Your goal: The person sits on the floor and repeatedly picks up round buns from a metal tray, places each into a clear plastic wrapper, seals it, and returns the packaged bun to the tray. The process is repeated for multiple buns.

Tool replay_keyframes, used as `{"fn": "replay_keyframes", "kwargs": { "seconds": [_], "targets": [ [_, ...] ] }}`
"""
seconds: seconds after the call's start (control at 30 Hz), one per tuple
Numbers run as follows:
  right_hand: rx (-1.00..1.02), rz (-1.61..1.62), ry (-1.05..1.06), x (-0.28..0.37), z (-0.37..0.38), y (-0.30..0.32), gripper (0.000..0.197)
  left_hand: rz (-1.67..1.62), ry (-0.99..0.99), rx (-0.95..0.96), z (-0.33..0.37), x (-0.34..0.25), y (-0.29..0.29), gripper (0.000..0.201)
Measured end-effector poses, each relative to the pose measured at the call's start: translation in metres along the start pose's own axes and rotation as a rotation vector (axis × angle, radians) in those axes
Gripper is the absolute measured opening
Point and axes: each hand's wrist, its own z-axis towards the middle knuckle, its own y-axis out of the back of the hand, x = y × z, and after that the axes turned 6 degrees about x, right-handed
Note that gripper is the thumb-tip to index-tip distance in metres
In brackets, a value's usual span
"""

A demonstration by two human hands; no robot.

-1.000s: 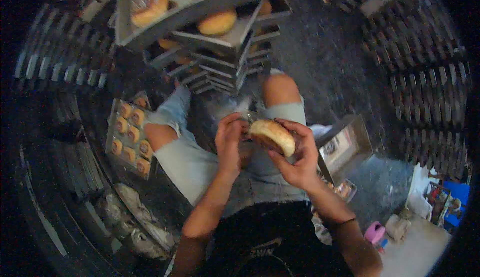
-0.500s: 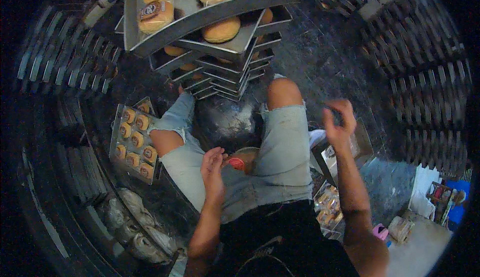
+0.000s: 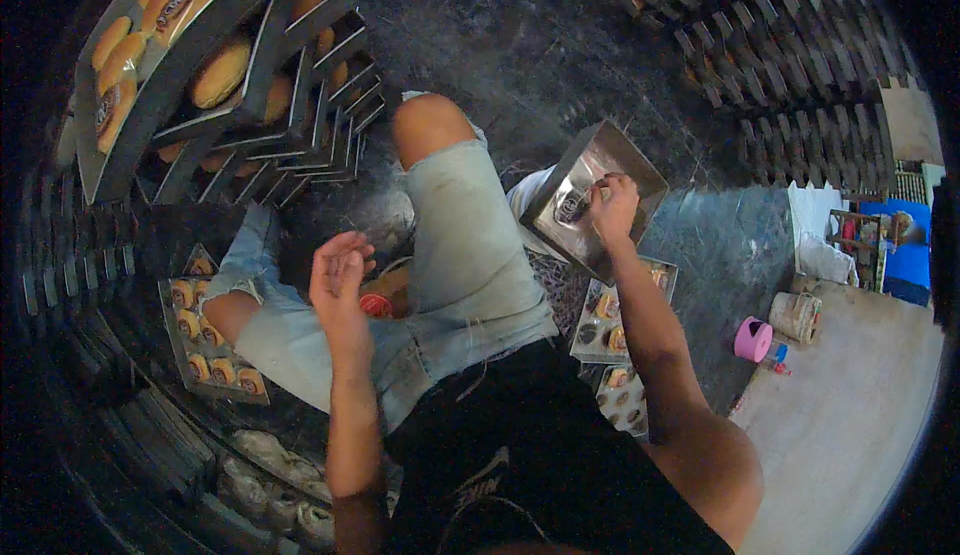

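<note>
My right hand reaches into a metal tray beside my right knee. Its fingers are pinched together on a clear plastic bag with dark print, which lies in the tray. My left hand hangs over my lap with loosely bent fingers and holds nothing. Just below it, between my legs, sits a brownish thing with a round red patch, partly hidden. Packed buns with dark print and bare buns lie in the stacked trays at the upper left.
A tall stack of metal trays stands at the far left. Trays of buns rest on the floor by my left leg and right hip. Racks of stacked trays line the right side. A pink container and a bucket stand farther right.
The view has turned right, so the tray stack sits farther left. My right hand has gone from the air above the metal tray down onto the plastic bag. My left hand remains over my lap.
</note>
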Motion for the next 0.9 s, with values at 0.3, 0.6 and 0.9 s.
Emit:
{"fn": "replay_keyframes", "kwargs": {
  "seconds": [0.3,0.6,0.9],
  "targets": [
    [-0.168,1.068,-0.137,0.185,0.009,0.154,0.014,0.026,-0.149,0.287,0.013,0.031,-0.116,0.052],
    [0.477,1.009,-0.16,0.275,0.019,0.138,0.014,-0.208,-0.017,-0.072,0.042,-0.002,-0.039,0.021],
    [0.075,0.753,1.074,0.535,0.266,0.168,0.032,-0.566,0.127,-0.46,0.065,0.05,0.121,0.02]
  ]
}}
